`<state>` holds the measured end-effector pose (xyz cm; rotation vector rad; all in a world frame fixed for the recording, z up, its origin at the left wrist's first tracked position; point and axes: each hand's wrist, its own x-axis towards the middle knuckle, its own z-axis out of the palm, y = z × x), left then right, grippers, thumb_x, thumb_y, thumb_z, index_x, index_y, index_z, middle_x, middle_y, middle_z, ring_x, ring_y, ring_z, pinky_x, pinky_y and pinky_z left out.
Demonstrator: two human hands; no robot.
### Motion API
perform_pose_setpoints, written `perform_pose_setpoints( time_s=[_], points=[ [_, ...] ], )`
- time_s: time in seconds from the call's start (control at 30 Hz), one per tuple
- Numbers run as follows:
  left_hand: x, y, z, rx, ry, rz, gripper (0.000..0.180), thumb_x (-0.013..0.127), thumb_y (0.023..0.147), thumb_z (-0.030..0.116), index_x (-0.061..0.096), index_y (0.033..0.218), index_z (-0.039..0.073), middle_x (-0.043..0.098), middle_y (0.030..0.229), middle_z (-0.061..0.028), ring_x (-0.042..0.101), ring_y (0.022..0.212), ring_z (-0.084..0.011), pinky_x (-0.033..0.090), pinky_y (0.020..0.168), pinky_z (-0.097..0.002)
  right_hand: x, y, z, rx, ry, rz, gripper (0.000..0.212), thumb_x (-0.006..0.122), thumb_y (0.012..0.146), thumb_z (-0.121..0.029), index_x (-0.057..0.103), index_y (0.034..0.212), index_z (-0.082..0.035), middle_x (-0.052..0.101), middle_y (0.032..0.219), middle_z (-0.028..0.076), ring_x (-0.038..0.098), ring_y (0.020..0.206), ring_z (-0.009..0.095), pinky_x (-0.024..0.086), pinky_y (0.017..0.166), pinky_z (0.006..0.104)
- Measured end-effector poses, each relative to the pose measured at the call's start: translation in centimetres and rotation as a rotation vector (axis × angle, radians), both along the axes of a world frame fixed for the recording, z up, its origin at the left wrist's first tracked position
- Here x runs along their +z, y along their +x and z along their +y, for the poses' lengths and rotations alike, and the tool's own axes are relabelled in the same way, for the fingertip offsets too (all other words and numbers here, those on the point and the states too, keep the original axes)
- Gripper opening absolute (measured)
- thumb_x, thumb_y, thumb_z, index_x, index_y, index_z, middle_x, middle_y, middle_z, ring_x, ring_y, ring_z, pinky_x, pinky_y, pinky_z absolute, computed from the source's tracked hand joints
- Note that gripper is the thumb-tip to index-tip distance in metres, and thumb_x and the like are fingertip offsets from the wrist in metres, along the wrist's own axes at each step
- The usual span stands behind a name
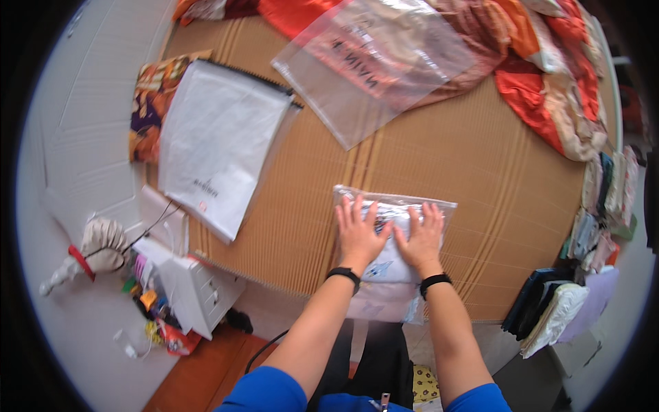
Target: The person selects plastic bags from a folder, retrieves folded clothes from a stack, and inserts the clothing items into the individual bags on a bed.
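A clear plastic zip bag [439, 204] lies near the front edge of the bed, with folded white cloth [379, 269] in it. The cloth bears a small blue print, and a pale pink part [376, 302] shows at its near end. My left hand [360, 235] rests flat on the left half of the bag, fingers spread toward its far edge. On the right half lies my right hand [420, 240], also flat with fingers apart. The two thumbs almost meet in the middle. Both wrists wear black bands.
A tan striped mat [473, 178] covers the bed. Farther off lie a large clear bag [384, 69], a white zip bag [220, 137] and a patterned cloth [147, 110]. Orange-red bedding [542, 89] is heaped behind. A white cabinet [202, 295] stands left; folded clothes [563, 309] sit right.
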<state>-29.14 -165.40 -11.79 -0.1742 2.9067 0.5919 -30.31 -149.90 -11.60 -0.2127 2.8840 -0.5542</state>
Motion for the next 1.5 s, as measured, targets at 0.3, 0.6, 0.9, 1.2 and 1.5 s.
perform_pose_setpoints(
  time_s=[0.3,0.6,0.9,1.2,1.5],
  points=[
    [-0.1,0.2,-1.1,0.062,0.106,0.039,0.053,0.061,0.079,0.048,0.057,0.12,0.014,0.039,0.134,-0.0191,0.024,0.132,-0.0434,0.024,0.107,-0.0541,-0.3,0.4,-0.6,0.041,0.0,-0.002,0.057,0.063,0.076,-0.042,0.052,0.12,-0.008,0.042,0.129,0.019,0.032,0.126,0.039,0.021,0.106,0.0569],
    [-0.3,0.3,-0.9,-0.095,0.078,0.105,0.041,0.064,0.079,0.032,0.057,0.111,0.007,0.049,0.121,-0.0172,0.041,0.116,-0.0372,0.033,0.1,-0.0505,0.3,1.7,0.4,-0.142,-0.146,-0.013,0.06,0.061,0.078,-0.054,0.058,0.12,-0.011,0.042,0.134,0.022,0.03,0.13,0.04,0.016,0.108,0.0563],
    [-2.2,0.5,-0.4,-0.132,-0.095,0.162,0.045,0.058,0.086,0.043,0.055,0.123,0.016,0.047,0.132,-0.0149,0.037,0.127,-0.0397,0.032,0.104,-0.0496,4.4,10.7,-2.0,-0.51,-0.101,-0.094,0.06,0.058,0.084,-0.038,0.041,0.138,-0.019,0.027,0.148,0.014,0.022,0.136,0.037,0.02,0.102,0.0598],
    [-2.6,0.5,-2.6,-0.167,-0.178,0.248,0.042,0.062,0.082,0.04,0.058,0.116,0.015,0.056,0.119,-0.0143,0.046,0.117,-0.0364,0.034,0.101,-0.0482,-2.2,12.1,-3.7,-0.482,-0.004,0.198,0.065,0.053,0.074,-0.05,0.046,0.133,-0.023,0.039,0.139,0.012,0.036,0.126,0.033,0.027,0.094,0.0496],
    [-2.5,1.1,-0.7,-0.06,-0.06,0.2,0.048,0.059,0.082,0.043,0.052,0.122,0.017,0.046,0.129,-0.0145,0.034,0.126,-0.0403,0.025,0.104,-0.0521,-2.8,12.0,-2.8,-0.474,-0.02,0.208,0.06,0.05,0.078,-0.054,0.044,0.131,-0.026,0.038,0.137,0.009,0.033,0.125,0.03,0.027,0.093,0.0498]
  ],
)
